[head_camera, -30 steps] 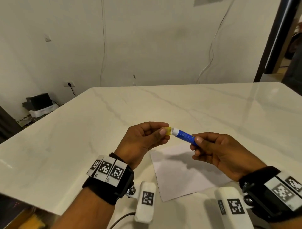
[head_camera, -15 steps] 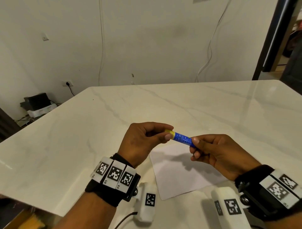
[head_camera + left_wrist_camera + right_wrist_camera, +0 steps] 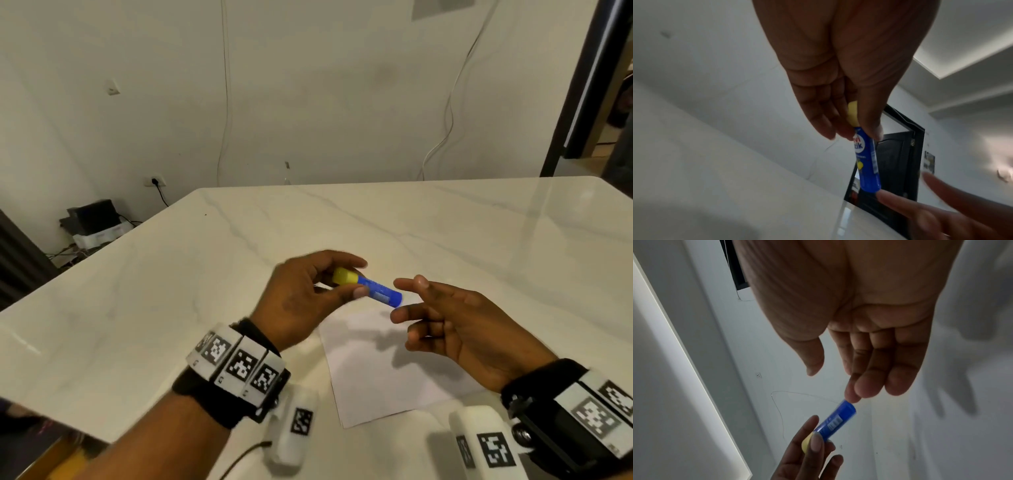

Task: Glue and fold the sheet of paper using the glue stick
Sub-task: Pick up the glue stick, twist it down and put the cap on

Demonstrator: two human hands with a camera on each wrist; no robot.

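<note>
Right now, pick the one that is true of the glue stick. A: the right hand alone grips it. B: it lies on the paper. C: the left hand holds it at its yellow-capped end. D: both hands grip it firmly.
C: the left hand pinches the glue stick by its yellow cap end, while the right hand is open beside its blue end.

I'm at a white marble table [image 3: 239, 274] with grey veins, glossy under the light. Behind it stands a plain pale wall [image 3: 308, 85] with thin cables [image 3: 224, 102] hanging down, and a socket [image 3: 156, 181] low at left. A dark door frame [image 3: 579, 85] stands at right, a black box [image 3: 90, 212] on the floor at left
</note>
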